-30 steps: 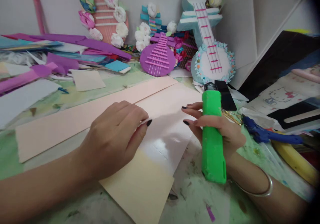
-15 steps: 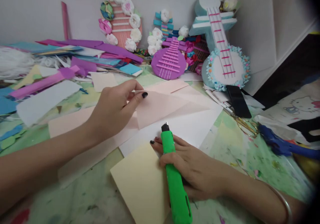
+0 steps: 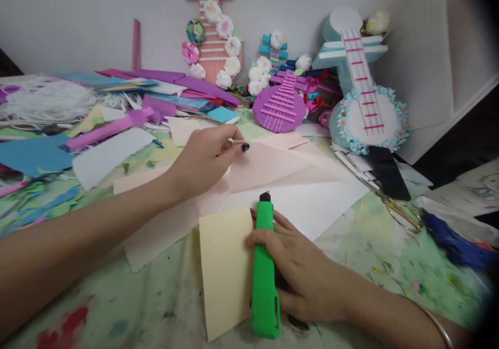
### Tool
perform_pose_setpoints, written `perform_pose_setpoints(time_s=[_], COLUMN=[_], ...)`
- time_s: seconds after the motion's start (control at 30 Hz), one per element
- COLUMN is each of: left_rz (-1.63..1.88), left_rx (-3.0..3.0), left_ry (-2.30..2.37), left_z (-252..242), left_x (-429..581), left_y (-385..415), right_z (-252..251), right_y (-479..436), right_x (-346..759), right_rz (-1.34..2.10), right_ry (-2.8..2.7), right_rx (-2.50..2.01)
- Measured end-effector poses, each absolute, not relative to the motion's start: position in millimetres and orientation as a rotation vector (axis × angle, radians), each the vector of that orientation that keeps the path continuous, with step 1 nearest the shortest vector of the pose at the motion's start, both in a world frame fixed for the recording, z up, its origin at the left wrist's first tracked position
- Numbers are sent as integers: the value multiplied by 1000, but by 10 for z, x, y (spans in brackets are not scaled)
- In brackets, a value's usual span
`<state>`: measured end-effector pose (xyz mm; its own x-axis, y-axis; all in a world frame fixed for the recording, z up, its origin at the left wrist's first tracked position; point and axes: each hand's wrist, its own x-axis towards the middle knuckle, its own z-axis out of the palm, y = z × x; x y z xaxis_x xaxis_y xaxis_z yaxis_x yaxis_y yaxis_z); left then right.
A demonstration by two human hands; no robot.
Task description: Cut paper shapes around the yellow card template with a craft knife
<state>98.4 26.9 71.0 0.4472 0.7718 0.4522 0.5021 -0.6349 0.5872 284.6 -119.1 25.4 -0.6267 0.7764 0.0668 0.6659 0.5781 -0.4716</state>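
Note:
In the head view, my left hand [image 3: 212, 157] pinches the edge of a pale pink sheet [image 3: 273, 164] between thumb and fingers, lifting that edge. More pink paper lies under my left wrist. My right hand [image 3: 302, 271] is closed around a green box cutter [image 3: 263, 286], its dark blade end pointing away from me. Against the cutter's left side is a pale yellow sheet [image 3: 224, 273], apparently held in the same hand; the fingers behind it are partly hidden. Beneath the pink paper, a white sheet [image 3: 317, 209] rests on the paint-stained green table cover [image 3: 163, 297].
Paper instrument models stand at the back: a purple one [image 3: 278, 111], a light-blue one [image 3: 384, 112] and a pink one [image 3: 218, 63]. Coloured scraps [image 3: 35, 154] pile up at left. Gold-handled scissors [image 3: 401, 216], a black phone [image 3: 389, 172] and a blue tool [image 3: 456, 245] lie at right.
The view has swung left, so the scene sits further right. My right hand has turned the cutter and yellow sheet more upright. My left hand keeps its pinch on the pink sheet.

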Motion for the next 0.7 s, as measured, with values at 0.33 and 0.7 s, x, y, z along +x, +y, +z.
perform_pose_setpoints(time_s=[0.33,0.7], left_rz=[496,14], left_rx=[2449,2321], left_ry=[1117,1591], left_z=[614,471], left_x=[742,564], left_y=[713,1027], right_z=[291,261], right_y=[-1207,-1280], right_x=[2902,2911], right_rz=[557,576], right_ry=[-2595,-2601], right_rx=[-1133,-1199])
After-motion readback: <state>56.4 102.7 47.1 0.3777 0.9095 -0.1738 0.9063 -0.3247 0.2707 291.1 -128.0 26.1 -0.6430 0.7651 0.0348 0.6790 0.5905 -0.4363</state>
